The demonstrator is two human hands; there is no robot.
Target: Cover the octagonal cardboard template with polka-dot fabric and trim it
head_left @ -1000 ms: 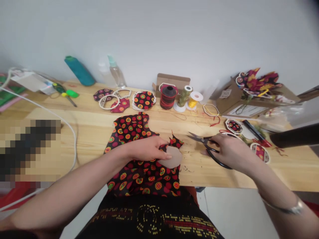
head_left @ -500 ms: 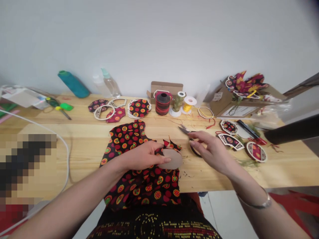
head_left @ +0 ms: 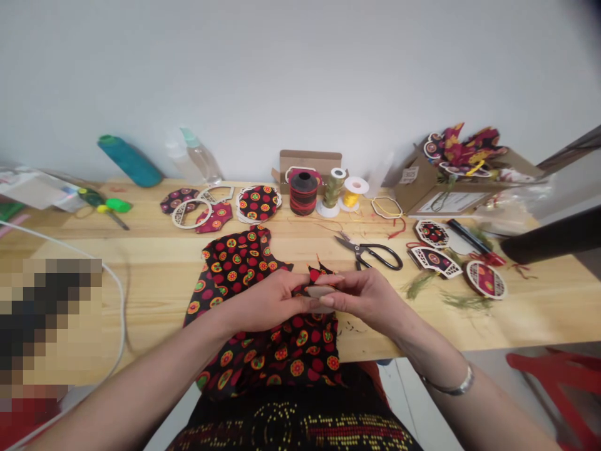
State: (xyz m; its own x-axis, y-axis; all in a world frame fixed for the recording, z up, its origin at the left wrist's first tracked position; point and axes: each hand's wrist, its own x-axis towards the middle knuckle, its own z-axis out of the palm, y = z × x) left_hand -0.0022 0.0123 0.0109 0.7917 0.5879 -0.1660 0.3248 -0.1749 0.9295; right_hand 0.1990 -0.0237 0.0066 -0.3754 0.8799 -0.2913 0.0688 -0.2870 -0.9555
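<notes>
Between both hands is a small grey oval disc [head_left: 320, 291] with scraps of black, red-dotted fabric around its upper edge. My left hand [head_left: 277, 297] pinches it from the left, thumb on its face. My right hand [head_left: 369, 297] pinches its right side between thumb and fingers. Beneath the hands a larger piece of black fabric [head_left: 235, 250] with red and orange motifs is spread over the table and hangs toward my lap. Just above my right hand, black-handled scissors [head_left: 370, 252] lie on the wood with blades slightly apart.
Along the wall stand a dark red thread spool [head_left: 303, 195], a green spool [head_left: 335, 191] and a yellow spool [head_left: 354, 194]. A cardboard box [head_left: 413, 178] holds fabric pieces. Fabric-covered ornaments [head_left: 486, 279] lie at right, cut frames [head_left: 191, 214] at left. A white cable [head_left: 123, 300] crosses the left side.
My right hand has let go of the scissors, which now lie on the table, and has moved left to grip the disc. My left hand still holds it.
</notes>
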